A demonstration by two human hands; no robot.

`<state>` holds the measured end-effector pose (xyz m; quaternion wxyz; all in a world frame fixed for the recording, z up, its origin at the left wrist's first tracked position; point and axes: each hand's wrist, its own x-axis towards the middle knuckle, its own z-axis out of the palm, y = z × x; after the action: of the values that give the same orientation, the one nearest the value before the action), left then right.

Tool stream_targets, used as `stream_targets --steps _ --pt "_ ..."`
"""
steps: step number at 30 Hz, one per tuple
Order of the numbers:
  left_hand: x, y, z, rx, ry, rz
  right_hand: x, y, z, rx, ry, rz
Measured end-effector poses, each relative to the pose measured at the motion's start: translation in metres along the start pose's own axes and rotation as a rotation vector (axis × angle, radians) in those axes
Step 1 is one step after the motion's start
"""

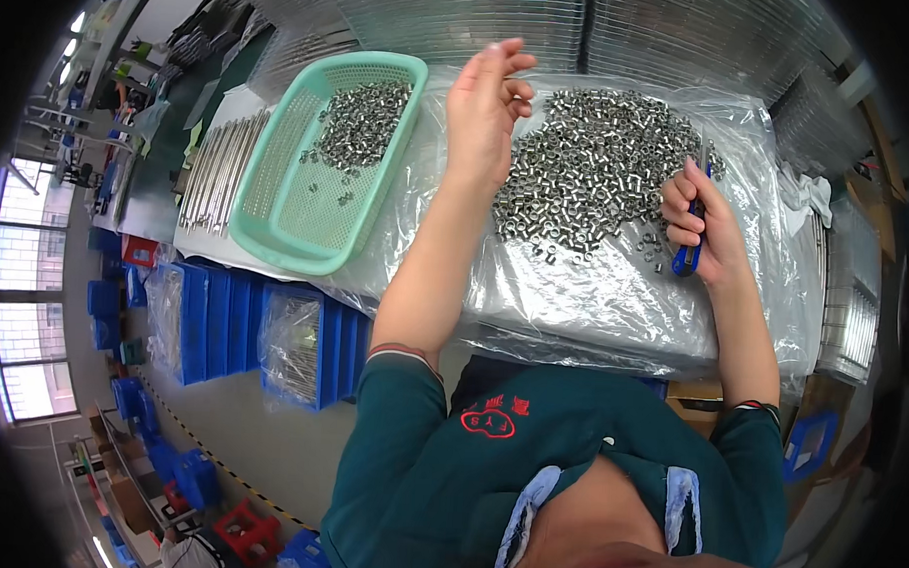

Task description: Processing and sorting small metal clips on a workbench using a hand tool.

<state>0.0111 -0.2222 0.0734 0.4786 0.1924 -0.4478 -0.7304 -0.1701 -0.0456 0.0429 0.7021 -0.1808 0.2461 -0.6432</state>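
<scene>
Plastic sheeting (614, 312) spreads beneath; my right hand (715, 218) grips the knife (697, 208), likely light, stiff, by its handle (687, 259); left hand (483, 115) loosely curled, empty.

The left forearm (435, 263) reaches toward one o'clock, the left hand (484, 105) loose, its fingers (518, 89) half-curled. The right forearm (743, 324) angles between eleven and twelve; the right hand (715, 225) is curled in a grip.

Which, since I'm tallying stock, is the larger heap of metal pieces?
The heap on the clear plastic sheet spreads wider; the smaller one lies in the green basket.
</scene>
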Motion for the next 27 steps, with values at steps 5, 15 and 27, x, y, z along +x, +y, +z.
stream_targets --steps 5,15,27 --pt "-0.002 -0.017 -0.006 0.867 -0.139 0.325 0.002 -0.002 0.025 -0.188 0.336 -0.115" --pt "0.007 0.032 -0.015 1.059 0.104 0.655 0.002 -0.003 0.011 -0.24 0.262 -0.094" --pt "-0.133 0.134 -0.191 1.137 1.037 0.233 0.007 0.0 0.011 -0.327 0.232 -0.079"
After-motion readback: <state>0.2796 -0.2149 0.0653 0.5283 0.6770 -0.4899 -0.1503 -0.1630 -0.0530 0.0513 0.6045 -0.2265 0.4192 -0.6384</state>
